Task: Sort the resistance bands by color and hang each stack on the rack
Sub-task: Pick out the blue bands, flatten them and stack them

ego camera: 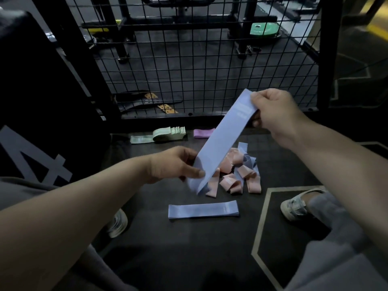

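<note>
Both hands pinch a blue band: the left hand [178, 164] and the right hand [273, 110] stretch the band [222, 139] flat by its ends, and it looks light, soft and floppy.

Your blue band [222, 141] slants taut above the pink-and-blue heap [237, 175] — a flat blue band [203, 209] lies nearer you, green stack [168, 133] and purple band [203, 133] beyond.
</note>
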`<state>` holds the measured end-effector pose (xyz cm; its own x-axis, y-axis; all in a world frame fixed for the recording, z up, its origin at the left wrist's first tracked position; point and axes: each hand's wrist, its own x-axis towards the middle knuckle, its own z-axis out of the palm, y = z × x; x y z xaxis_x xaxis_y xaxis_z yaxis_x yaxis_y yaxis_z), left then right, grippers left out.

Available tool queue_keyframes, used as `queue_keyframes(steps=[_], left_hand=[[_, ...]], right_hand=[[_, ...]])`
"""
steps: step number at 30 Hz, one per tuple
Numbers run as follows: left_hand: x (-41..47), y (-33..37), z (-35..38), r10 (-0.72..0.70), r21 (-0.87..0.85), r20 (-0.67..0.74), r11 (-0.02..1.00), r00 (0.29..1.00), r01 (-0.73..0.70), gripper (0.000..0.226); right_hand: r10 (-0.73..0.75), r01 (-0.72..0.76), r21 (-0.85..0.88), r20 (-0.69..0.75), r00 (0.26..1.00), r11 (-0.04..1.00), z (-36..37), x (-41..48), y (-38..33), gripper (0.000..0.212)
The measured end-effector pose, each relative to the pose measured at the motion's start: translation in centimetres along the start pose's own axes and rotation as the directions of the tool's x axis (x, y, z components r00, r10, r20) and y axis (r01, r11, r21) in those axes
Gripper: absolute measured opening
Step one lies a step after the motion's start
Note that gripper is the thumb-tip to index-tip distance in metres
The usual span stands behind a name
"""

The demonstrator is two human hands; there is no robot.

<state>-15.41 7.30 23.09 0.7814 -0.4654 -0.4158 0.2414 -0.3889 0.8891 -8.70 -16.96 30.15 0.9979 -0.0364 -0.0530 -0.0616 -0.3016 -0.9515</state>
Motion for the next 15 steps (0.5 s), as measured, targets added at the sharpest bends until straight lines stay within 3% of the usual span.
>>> queue_keyframes(steps=[3,5,7,10,15], left_hand=[[-1.1,-0.9,-0.3,-0.076,0.013,-0.022,0.997,0.997,0.076,0.008],[-1.7,-1.9,-0.8,-0.120,0.043,-0.076,0.991,0.990,0.124,0.029],[-2.2,-3.0,-1.5,-0.146,0.058,-0.191,0.985,0.971,0.159,0.034],[-2.8,-4.6,-2.4,-0.187,-0.017,-0.383,0.981,0.905,0.195,0.018],[-2.9,-6.8,-4.4,-0.289,-0.191,-0.590,0.957,0.754,0.217,0.018]], right_hand=[[0.042,-0.038,0.057,-0.072,0.997,0.998,-0.2,1.0,0.5,0.021],[0.073,-0.069,0.039,-0.105,0.992,0.997,-0.4,1.6,1.3,0.023],[0.080,-0.084,-0.029,-0.103,0.991,0.996,-0.6,1.7,2.2,0.020],[0.110,-0.116,-0.100,-0.065,0.992,0.988,-0.8,1.5,3.9,0.016],[0.251,-0.231,-0.233,0.058,0.966,0.945,-0.3,2.0,6.8,0.013]])
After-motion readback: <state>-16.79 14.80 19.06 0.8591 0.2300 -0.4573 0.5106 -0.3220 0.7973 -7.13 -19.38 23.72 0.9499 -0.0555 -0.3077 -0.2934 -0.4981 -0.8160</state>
